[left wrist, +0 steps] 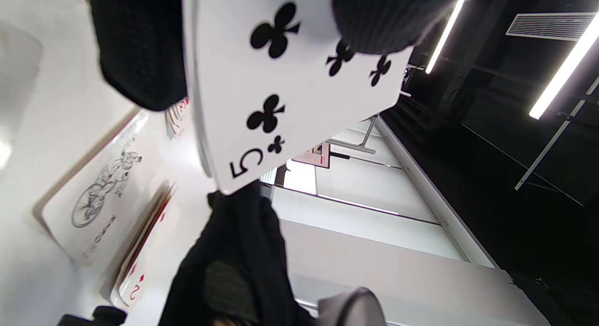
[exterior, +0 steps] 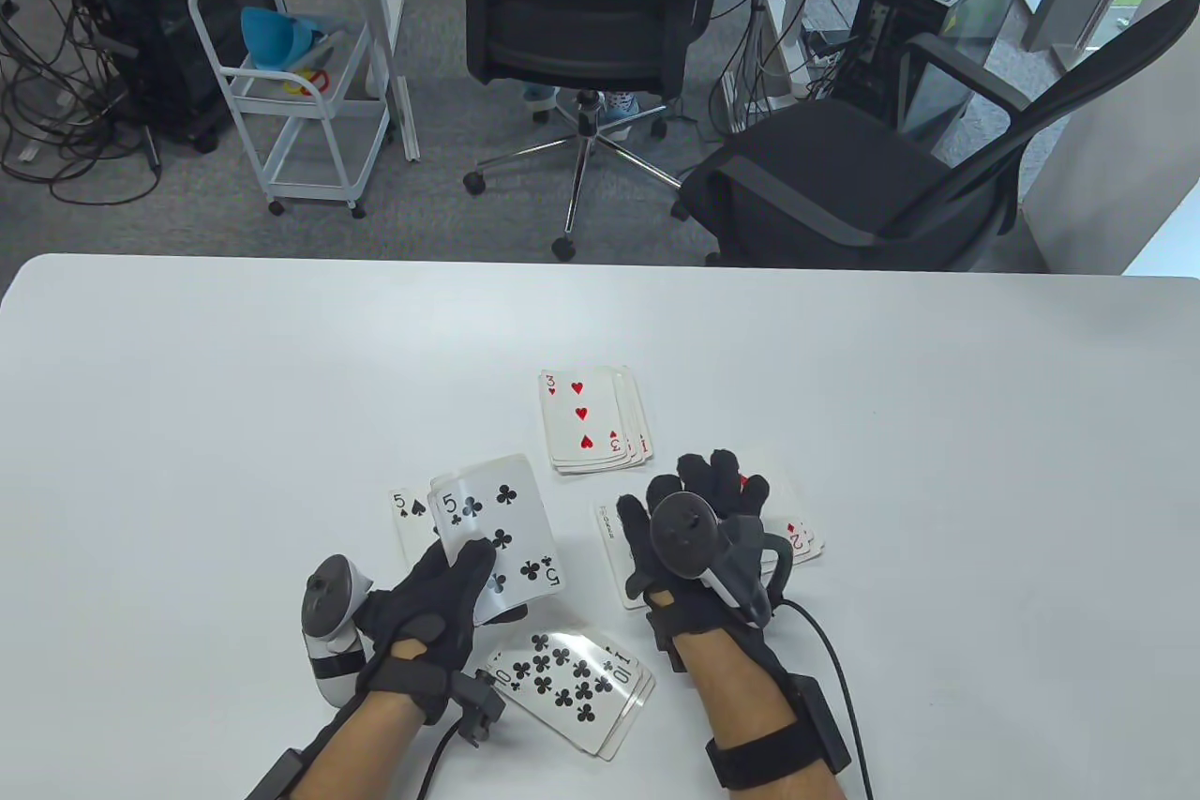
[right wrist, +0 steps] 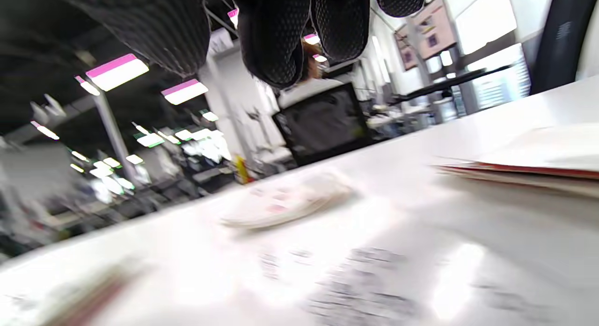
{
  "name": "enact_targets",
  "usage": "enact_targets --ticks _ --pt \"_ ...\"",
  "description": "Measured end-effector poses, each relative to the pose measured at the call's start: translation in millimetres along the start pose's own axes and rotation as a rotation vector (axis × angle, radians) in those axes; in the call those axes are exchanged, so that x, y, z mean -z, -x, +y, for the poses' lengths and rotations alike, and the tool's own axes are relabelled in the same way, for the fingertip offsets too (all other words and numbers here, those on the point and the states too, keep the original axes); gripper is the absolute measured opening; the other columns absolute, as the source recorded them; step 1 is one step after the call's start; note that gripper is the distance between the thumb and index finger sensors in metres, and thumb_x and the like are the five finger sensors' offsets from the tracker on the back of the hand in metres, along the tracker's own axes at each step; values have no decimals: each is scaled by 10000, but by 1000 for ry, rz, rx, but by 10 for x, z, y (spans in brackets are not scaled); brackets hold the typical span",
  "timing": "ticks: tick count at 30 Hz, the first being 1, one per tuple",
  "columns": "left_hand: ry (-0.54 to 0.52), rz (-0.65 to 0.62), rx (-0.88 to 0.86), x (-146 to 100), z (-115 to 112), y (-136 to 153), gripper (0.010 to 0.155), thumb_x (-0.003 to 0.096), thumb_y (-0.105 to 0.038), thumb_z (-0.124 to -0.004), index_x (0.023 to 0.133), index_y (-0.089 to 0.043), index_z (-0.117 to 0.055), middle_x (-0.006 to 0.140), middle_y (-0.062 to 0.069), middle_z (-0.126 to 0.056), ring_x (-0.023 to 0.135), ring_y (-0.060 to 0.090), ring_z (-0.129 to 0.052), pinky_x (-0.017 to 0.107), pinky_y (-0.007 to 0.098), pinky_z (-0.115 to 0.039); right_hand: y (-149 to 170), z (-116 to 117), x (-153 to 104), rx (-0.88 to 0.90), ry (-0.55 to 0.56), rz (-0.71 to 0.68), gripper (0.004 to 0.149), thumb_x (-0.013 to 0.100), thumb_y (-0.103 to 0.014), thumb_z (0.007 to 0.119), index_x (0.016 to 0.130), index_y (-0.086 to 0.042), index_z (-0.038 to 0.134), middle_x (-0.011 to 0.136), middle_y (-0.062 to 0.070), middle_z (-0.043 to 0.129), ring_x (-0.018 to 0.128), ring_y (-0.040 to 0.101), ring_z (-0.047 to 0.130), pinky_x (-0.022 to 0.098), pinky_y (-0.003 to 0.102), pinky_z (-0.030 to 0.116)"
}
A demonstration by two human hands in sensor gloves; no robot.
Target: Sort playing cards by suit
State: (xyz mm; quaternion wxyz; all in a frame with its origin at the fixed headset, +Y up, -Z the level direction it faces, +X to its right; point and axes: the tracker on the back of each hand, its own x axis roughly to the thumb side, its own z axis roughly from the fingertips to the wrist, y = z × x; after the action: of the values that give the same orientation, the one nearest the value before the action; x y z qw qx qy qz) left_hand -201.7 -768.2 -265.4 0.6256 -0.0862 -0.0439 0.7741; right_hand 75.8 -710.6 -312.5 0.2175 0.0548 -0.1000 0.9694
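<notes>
My left hand (exterior: 450,584) grips a small stack of cards face up, the five of clubs (exterior: 497,533) on top; the left wrist view shows that card (left wrist: 281,97) close up between thumb and fingers. A five of spades (exterior: 410,519) lies on the table behind the held stack. A hearts pile (exterior: 591,420) topped by the three sits mid-table. A clubs pile (exterior: 572,687) topped by the ten lies near the front edge. My right hand (exterior: 698,509) hovers fingers relaxed over a diamonds pile (exterior: 797,537) and a joker card (exterior: 614,547); it holds nothing.
The white table (exterior: 234,387) spreads wide to the left and right of the piles. Beyond its far edge stand two black office chairs (exterior: 600,22), a white trolley (exterior: 300,87) and computer towers. A cable (exterior: 825,650) trails from my right wrist.
</notes>
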Motion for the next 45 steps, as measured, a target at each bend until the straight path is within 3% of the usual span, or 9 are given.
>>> enact_targets --ticks 2,9,16,21,30,34,41,45 --pt "-3 4 14 0 8 4 518 537 -460 -774 993 -230 -691 926 18 -887 753 281 -996 471 394 -938 -104 -4 -37 75 -35 -57 501 557 -500 744 865 -106 775 1080 230 517 1038 509 310 662 750 246" --pt "-19 12 42 -5 33 -8 505 531 -439 -815 985 -245 -708 913 0 -907 741 266 -1011 462 383 -948 -348 -16 -158 386 9 -190 499 552 -499 726 843 -99 793 1052 222 587 1024 513 389 663 747 285" --pt "17 25 98 5 13 -22 502 514 -425 -881 965 -255 -741 883 -21 -942 706 241 -1043 434 362 -966 -467 58 -215 345 -19 -200 589 523 -554 798 891 -102 706 1058 215 566 1023 516 397 663 750 290" --pt "46 41 97 13 -12 -13 503 514 -432 -886 963 -253 -744 878 -24 -947 693 237 -1051 422 350 -970 -459 51 -225 434 18 -196 463 501 -463 869 770 -100 764 1004 189 660 1003 503 500 670 743 346" --pt "60 53 51 4 -15 -3 509 529 -476 -812 975 -246 -727 898 -1 -922 716 261 -1027 434 367 -955 -451 -1 -243 462 96 -202 367 538 -357 786 725 -50 862 933 163 784 965 466 631 673 737 384" --pt "57 46 37 4 -13 -13 517 532 -489 -790 984 -249 -718 915 9 -905 735 272 -1011 446 377 -947 -417 -1 -223 473 70 -193 391 552 -358 738 766 -67 885 956 164 777 968 486 609 672 741 369" --pt "13 24 15 -9 61 -71 522 534 -489 -783 989 -242 -710 923 21 -895 747 287 -998 460 390 -938 -298 -13 -170 444 77 -118 397 510 -383 878 801 -116 835 953 160 758 971 485 602 671 738 379" --pt "-56 -14 -32 -36 169 -151 517 536 -485 -776 988 -242 -710 923 17 -895 750 282 -996 465 394 -934 -153 9 -113 448 46 -37 372 545 -335 790 829 -103 846 960 182 749 975 496 578 669 742 362"
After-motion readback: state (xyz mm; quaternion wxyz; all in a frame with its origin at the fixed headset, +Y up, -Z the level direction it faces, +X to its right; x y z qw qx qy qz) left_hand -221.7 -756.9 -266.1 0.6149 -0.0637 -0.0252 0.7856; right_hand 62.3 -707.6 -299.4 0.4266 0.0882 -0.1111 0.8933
